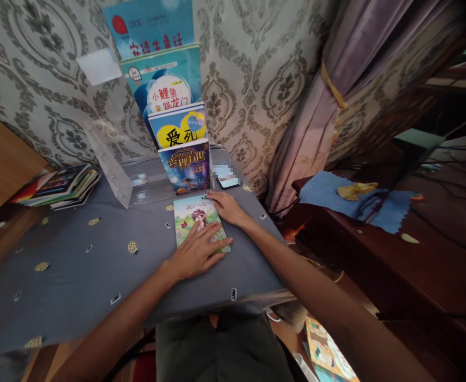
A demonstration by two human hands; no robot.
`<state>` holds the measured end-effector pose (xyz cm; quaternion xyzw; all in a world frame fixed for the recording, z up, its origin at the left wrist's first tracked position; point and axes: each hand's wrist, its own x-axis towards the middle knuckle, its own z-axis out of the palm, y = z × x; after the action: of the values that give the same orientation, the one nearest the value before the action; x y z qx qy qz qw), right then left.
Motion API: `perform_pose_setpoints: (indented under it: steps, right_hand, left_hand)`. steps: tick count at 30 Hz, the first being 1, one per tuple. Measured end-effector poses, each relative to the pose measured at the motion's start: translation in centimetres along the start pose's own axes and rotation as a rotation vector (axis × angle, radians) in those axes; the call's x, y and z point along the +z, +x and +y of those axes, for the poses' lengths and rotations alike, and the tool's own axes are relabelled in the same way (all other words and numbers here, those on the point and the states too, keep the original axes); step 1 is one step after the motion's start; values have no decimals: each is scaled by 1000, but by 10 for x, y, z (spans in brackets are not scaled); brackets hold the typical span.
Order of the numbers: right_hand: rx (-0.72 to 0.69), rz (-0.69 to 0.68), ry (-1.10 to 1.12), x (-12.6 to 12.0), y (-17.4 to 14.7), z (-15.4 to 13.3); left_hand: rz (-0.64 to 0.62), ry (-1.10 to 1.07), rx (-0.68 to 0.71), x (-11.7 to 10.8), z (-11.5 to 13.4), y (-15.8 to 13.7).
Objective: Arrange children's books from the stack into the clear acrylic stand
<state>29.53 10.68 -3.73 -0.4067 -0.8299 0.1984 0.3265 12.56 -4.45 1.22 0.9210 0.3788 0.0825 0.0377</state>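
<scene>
A thin book [183,217] with a green and pale blue cover lies on the cloth-covered table, a drawn child and a butterfly on its front. Across its lower part my left hand [198,250] rests flat with fingers spread, hiding some of the cover. My right hand [225,207] touches the book's upper right corner, fingers stretched out over it. Just behind stands a clear display rack [115,183] with books upright in stepped rows. Its front one is a dark blue book [187,168], with a yellow and blue book [177,129] behind it.
A phone-like device [228,183] lies right of the rack. Books and magazines [63,183] are piled at the left. A tied curtain [300,132] hangs at the right, near a dark wooden surface [360,239] with a blue cloth [324,199]. More books [328,347] lie below the table.
</scene>
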Motion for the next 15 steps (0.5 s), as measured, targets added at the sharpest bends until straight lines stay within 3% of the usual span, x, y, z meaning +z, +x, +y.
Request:
perform_pose_setpoints:
  steps: [15]
  right_hand:
    - [14,-15,-55,-26,-41,-38]
  left_hand:
    - [7,56,13,0,2,-1]
